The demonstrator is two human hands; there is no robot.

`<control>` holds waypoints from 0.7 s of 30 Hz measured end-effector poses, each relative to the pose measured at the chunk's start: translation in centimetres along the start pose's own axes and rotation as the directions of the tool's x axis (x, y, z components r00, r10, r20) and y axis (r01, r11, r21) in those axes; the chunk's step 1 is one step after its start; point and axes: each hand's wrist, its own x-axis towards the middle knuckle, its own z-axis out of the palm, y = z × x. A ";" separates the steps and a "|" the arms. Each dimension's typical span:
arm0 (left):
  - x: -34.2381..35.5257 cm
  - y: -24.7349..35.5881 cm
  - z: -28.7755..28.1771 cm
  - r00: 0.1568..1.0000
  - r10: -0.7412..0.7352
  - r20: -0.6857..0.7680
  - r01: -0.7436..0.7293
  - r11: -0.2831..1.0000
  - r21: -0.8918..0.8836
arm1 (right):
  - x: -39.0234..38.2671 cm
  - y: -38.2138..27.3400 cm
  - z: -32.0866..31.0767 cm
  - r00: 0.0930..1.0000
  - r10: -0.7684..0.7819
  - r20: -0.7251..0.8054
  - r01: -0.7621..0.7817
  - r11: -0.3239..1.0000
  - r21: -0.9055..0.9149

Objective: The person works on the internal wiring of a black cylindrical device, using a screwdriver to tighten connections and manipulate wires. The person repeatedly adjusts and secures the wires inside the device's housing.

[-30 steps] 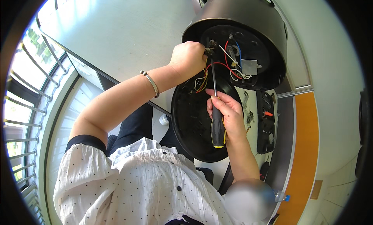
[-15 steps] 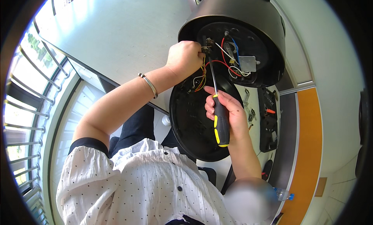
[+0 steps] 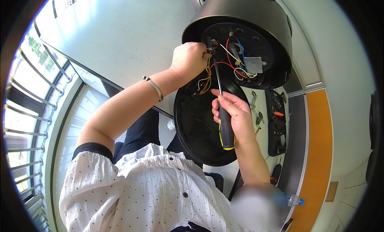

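An appliance housing (image 3: pixel 244 10), brownish grey and cylindrical, lies on its side with its open underside facing me. Inside it show red, blue and white wires and a square silvery cover (image 3: pixel 253 64). A round black base (image 3: pixel 200 132) leans below, joined by a bundle of yellow, red and white wires (image 3: pixel 207 78). My left hand (image 3: pixel 190 60) is closed at the housing's left inner edge, pinching something small beside a metal part (image 3: pixel 214 46); what it is stays hidden. Wrapped round a black and yellow screwdriver (image 3: pixel 226 128), my right hand (image 3: pixel 236 112) points its shaft up at that spot.
The pale table (image 3: pixel 120 36) stretches away to the left, its front edge running beside my left arm. At the right lie loose metal parts (image 3: pixel 258 112) and a black tool case (image 3: pixel 277 124). A clear bottle (image 3: pixel 294 199) with a blue cap is at lower right.
The screwdriver handle has turned in my right hand, showing less of its yellow side, and shifted slightly. My left hand stays in place.
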 end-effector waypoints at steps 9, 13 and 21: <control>-0.1 0.0 0.4 0.999 0.026 -0.038 -0.026 1.000 0.003 | -0.2 0.3 0.1 0.996 -0.073 -0.051 0.059 0.970 -0.235; 0.0 0.1 0.3 0.999 0.014 -0.031 -0.014 1.000 0.010 | -0.2 -0.4 -0.4 0.998 0.015 0.061 -0.030 0.967 0.253; 0.0 0.2 0.4 0.999 0.010 -0.038 -0.010 1.000 0.003 | 0.5 0.2 -2.3 0.954 -0.038 0.298 -0.179 0.723 0.667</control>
